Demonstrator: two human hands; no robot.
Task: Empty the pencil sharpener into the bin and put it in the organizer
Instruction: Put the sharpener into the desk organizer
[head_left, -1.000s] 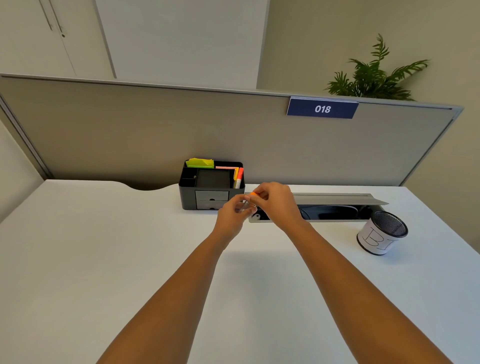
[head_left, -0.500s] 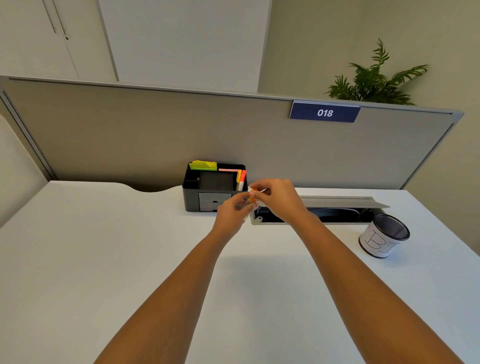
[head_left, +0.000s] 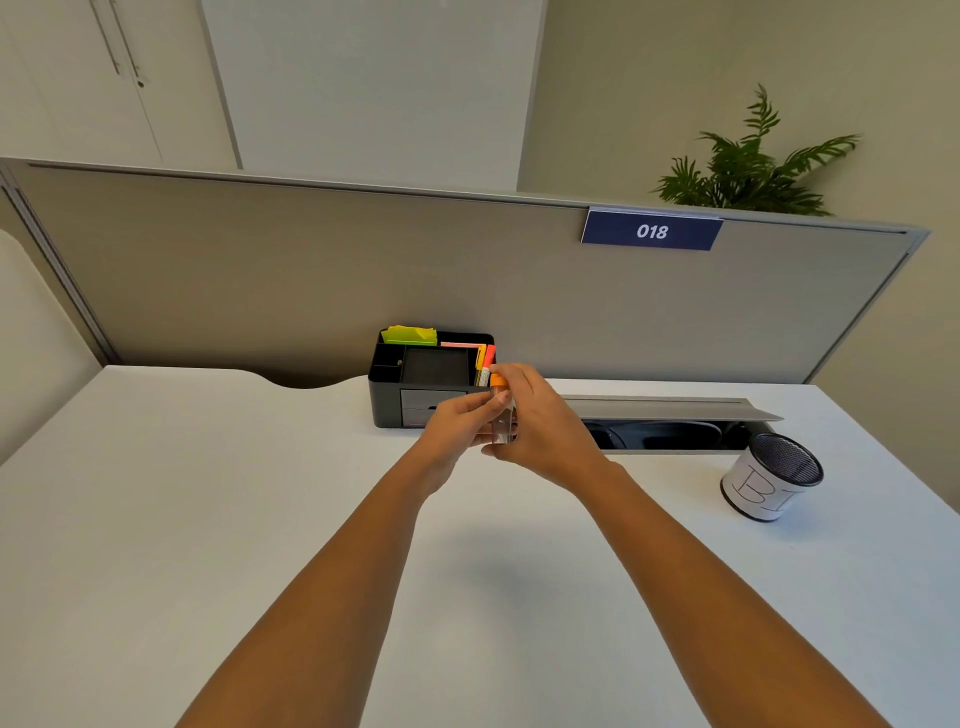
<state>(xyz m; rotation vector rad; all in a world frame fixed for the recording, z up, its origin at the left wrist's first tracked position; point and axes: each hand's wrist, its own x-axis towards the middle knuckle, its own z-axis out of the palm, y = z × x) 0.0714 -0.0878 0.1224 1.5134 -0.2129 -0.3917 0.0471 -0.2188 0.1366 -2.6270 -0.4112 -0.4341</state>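
Both hands hold the pencil sharpener (head_left: 503, 422), a small clear container with an orange top, above the white desk just in front of the black organizer (head_left: 395, 395). My left hand (head_left: 457, 431) grips its clear body from the left. My right hand (head_left: 545, 426) wraps around it from the right, fingers near the orange top. The bin (head_left: 769, 480), a mesh cup wrapped in white paper, stands on the desk at the right, apart from the hands.
The organizer holds yellow and pink sticky notes and markers and has small drawers. An open cable tray (head_left: 670, 434) with a raised lid runs along the desk's back edge. A grey partition (head_left: 311, 280) with a "018" label stands behind.
The hands have shifted slightly and turned the sharpener upright, orange top up; the clear body now shows between the fingers.
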